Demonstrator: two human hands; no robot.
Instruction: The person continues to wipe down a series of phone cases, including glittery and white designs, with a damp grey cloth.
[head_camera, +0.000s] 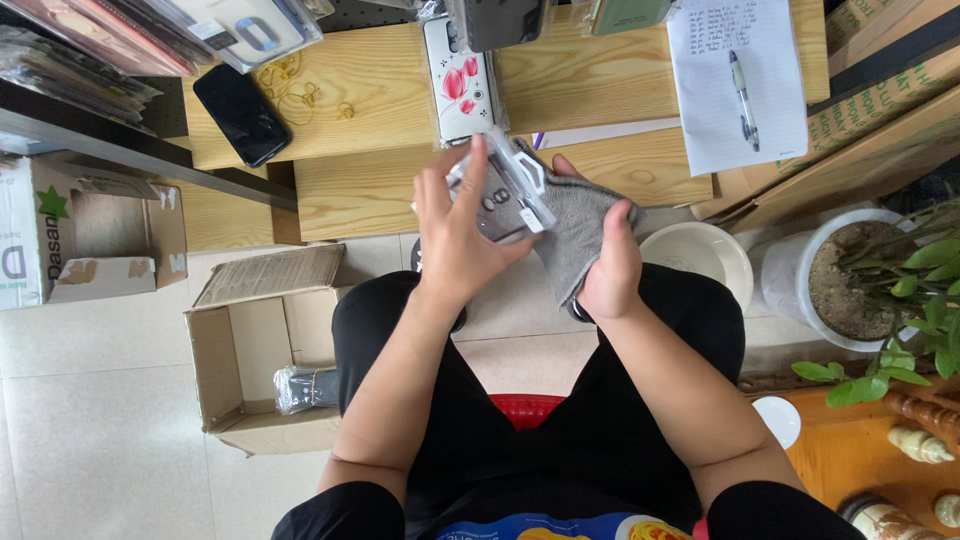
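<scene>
Fingers of the left hand (455, 235) wrap over a clear phone case (497, 190), thumb and fingertips clamped on its edges, holding it tilted above the lap, just near of the wooden bench (380, 185). Beside it, the right hand (610, 265) grips a grey cloth (577, 225), fingers folded around the fabric, which lies under and against the case. Farther off on the bench lie a flowered case (460, 85), a black phone (241, 113) to the left with rubber bands (295, 90) beside it, and a notepad (735, 80) with a pen (743, 85) to the right. Left of the knees, an open carton (235, 365) sits on the floor; to the right stand a white bowl (700, 255) and a potted plant (850, 280).
</scene>
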